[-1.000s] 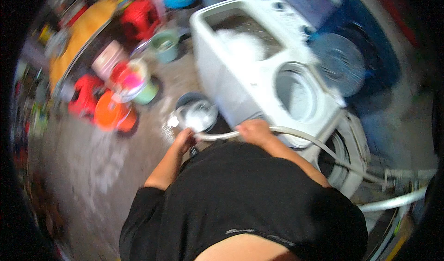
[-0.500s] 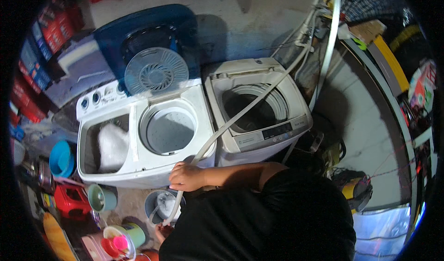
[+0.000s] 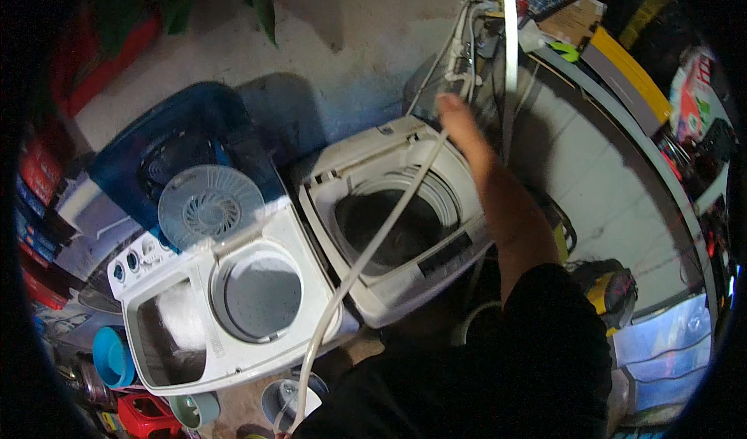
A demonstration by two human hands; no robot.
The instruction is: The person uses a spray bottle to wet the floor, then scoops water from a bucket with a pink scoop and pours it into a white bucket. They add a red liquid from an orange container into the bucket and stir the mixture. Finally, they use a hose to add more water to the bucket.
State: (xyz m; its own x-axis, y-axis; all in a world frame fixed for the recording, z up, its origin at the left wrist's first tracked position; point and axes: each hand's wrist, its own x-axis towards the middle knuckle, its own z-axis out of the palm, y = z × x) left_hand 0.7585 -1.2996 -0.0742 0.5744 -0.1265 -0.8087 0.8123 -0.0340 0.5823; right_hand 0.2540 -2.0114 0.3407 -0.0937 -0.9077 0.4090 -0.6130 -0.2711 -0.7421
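A pale flexible hose (image 3: pixel 363 262) runs slantwise across the top-loading washing machine (image 3: pixel 397 290) and down past the front of the white twin-tub machine (image 3: pixel 236 370). My right arm is stretched far forward. At the hose's upper stretch, near the wall pipes, is my right hand (image 3: pixel 461 124), smeared by motion; its grip is unclear. Only a sliver of my left hand (image 3: pixel 283 435) shows at the bottom edge, by the hose's lower part, its fingers hidden. Next to the hose on the floor stands a grey bucket (image 3: pixel 272 398).
White material (image 3: pixel 180 314) lies in the twin-tub's left tub; its blue lid (image 3: pixel 132 151) is raised. A blue basin (image 3: pixel 113 357), a red plastic item (image 3: pixel 144 417) and a pale green bucket (image 3: pixel 194 410) stand at lower left. White pipes (image 3: pixel 510 66) rise by the wall.
My right hand has left the hose's middle and moved far forward to its upper stretch. The view has shifted, so the machines sit lower and further left. My left hand has mostly dropped out of sight.
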